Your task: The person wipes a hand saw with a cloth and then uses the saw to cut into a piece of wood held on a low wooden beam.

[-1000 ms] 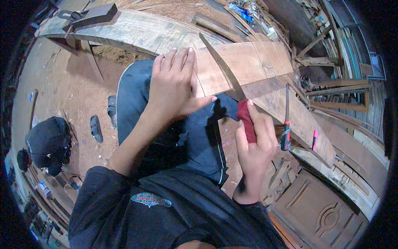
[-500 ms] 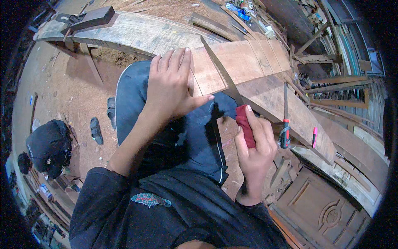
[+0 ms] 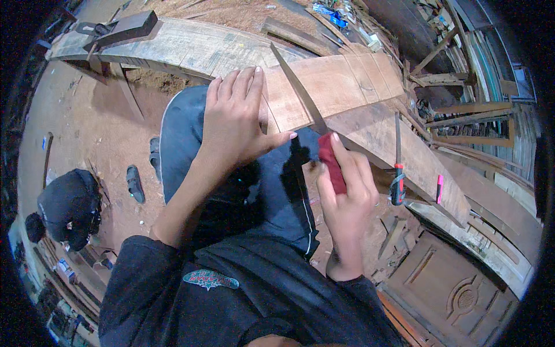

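A light brown board (image 3: 332,87) lies across the wooden bench beam, with several lines across its face. My left hand (image 3: 236,110) rests flat on its left end, fingers stretched out and thumb along the near edge. My right hand (image 3: 350,188) is closed around the red, cloth-like handle (image 3: 332,163) of a handsaw. The saw's blade (image 3: 298,87) slants across the board, its tip past the far edge. Under the left forearm is my knee in dark trousers (image 3: 185,133), close to the board.
On the beam (image 3: 416,144) at right lie a file-like tool with a red and black handle (image 3: 398,185) and a pink marker (image 3: 440,189). A wooden hand plane (image 3: 124,32) sits far left. A carved panel (image 3: 451,283) lies lower right; a sandal (image 3: 134,184) is on the floor.
My right hand and the saw have moved a little up and to the left, so the blade reaches farther past the board's far edge. The left hand has barely moved.
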The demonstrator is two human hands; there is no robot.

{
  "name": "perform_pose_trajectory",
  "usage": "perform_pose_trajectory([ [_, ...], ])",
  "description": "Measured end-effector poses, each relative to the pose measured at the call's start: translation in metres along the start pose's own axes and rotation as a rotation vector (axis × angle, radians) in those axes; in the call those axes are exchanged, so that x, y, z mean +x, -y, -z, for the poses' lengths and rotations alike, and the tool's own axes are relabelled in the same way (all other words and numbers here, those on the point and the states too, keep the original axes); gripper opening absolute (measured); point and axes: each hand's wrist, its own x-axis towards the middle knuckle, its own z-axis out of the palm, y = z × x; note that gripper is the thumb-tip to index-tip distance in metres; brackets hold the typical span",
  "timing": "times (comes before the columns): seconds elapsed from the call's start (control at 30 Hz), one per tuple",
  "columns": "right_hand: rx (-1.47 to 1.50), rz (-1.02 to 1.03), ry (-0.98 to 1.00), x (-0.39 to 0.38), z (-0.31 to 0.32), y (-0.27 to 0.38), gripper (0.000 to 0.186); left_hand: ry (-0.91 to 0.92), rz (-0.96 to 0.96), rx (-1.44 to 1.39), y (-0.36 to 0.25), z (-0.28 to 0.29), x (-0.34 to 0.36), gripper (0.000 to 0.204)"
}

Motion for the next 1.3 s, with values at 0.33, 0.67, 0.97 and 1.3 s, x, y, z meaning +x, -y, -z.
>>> perform_pose_trajectory([
  [0.33,0.012,-0.055,0.013,-0.006,0.004,0.014,0.051,-0.003,0.013,-0.013,-0.001,0.0,0.001,0.115],
  [0.67,0.038,-0.061,0.022,0.016,-0.007,0.014,0.049,-0.022,-0.01,-0.007,0.001,-0.002,0.002,0.114],
  [0.97,-0.074,-0.065,0.054,-0.03,0.028,0.006,0.055,0.006,0.028,0.003,-0.001,-0.001,-0.001,0.114],
  [1.3,-0.01,-0.051,-0.002,0.035,-0.031,0.017,0.047,-0.053,-0.027,-0.004,0.003,-0.004,0.001,0.113],
])
